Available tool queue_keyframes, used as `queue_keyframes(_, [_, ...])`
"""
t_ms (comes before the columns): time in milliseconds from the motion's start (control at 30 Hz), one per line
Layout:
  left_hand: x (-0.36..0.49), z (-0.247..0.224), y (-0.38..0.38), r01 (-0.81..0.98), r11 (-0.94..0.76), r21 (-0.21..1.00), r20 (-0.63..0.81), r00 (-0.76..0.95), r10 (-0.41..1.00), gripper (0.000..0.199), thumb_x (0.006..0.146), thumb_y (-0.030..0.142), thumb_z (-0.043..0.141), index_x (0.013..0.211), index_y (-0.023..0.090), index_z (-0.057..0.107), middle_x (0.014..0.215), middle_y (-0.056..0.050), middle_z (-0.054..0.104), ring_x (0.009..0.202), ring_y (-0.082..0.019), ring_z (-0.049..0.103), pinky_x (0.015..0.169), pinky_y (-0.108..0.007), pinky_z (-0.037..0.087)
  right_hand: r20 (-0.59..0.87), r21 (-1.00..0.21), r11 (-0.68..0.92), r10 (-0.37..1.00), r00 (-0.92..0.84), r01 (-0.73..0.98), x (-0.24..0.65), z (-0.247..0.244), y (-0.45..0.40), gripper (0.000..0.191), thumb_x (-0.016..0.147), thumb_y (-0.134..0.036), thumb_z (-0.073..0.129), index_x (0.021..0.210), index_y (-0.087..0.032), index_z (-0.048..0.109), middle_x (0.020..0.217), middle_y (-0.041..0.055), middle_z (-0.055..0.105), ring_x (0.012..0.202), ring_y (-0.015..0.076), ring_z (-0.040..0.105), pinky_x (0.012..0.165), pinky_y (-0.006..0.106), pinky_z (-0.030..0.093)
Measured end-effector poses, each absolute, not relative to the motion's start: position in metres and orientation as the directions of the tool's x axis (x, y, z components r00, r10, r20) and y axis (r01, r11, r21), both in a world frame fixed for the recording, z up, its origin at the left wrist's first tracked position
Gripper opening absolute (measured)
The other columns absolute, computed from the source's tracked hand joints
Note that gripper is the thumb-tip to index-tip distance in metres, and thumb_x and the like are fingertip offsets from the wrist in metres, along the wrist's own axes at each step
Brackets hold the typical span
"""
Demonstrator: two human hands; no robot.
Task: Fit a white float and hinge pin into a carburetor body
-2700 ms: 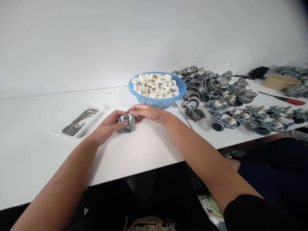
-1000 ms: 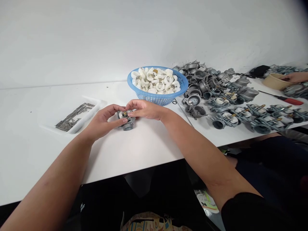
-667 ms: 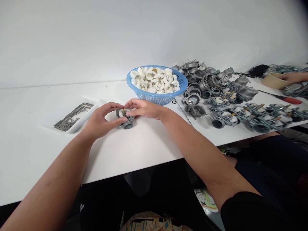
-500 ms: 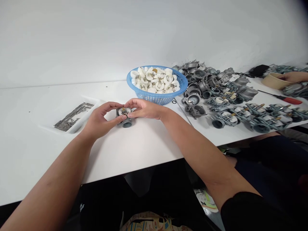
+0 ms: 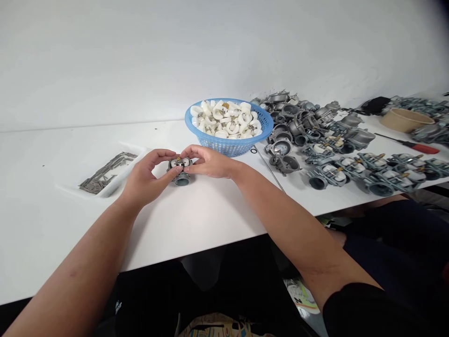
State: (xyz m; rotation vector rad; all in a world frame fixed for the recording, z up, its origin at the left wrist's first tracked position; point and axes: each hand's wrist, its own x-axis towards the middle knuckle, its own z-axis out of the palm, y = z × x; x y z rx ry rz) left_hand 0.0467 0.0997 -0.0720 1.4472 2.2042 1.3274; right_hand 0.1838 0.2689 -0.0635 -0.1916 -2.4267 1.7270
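Observation:
A grey metal carburetor body [image 5: 182, 179] stands on the white table, its round mouth facing me. Inside its open top sit a white float [image 5: 185, 161] and a small brass piece. My left hand [image 5: 149, 173] is closed around the left side, with the thumb pressing near the middle of the float. From the right, my right hand [image 5: 210, 163] grips the far rim with its fingers, thumb close to the float. Fingers cover parts of the rim, and any small pin under the thumbs is hidden.
Left lies a white tray [image 5: 122, 180] of thin metal pins. A blue basket [image 5: 228, 147] heaped with white floats stands behind my hands. To the right are piled carburetor bodies [image 5: 291, 110], rows with floats fitted, a red-handled screwdriver [image 5: 421, 148], a tan roll-shaped ring [image 5: 403, 120] and a black O-ring [image 5: 253, 151].
My right thumb has drawn back slightly from the middle of the float, and the carburetor has turned a little. The other person's hand has left the tan ring at the far right.

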Motion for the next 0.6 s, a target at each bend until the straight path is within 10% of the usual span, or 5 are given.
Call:
queue_keyframes(400, [0.044, -0.077, 0.103, 0.639, 0.101, 0.763, 0.288, -0.476, 0.831, 0.042, 0.083, 0.048, 0.068, 0.119, 0.027, 0.061, 0.123, -0.005, 0.067, 0.118, -0.026, 0.061, 0.105, -0.044, 0.046, 0.2, -0.712, 0.7, 0.284, -0.938, 0.06, 0.187, -0.057, 0.256, 0.018, 0.097, -0.031, 0.048, 0.111, -0.024, 0.058, 0.101, 0.0004, 0.068, 0.07, 0.013, 0.057, 0.062, 0.026, 0.039])
queue_keyframes(600, [0.039, -0.083, 0.106, 0.662, 0.044, 0.748, 0.321, -0.42, 0.849, 0.047, 0.084, 0.048, 0.067, 0.125, 0.026, 0.057, 0.127, -0.006, 0.065, 0.121, -0.025, 0.059, 0.108, -0.047, 0.046, 0.345, -0.52, 0.851, 0.282, -0.895, 0.068, 0.186, -0.05, 0.251, 0.018, 0.099, -0.021, 0.043, 0.105, -0.022, 0.061, 0.1, -0.0002, 0.07, 0.077, 0.0149, 0.058, 0.063, 0.027, 0.031])
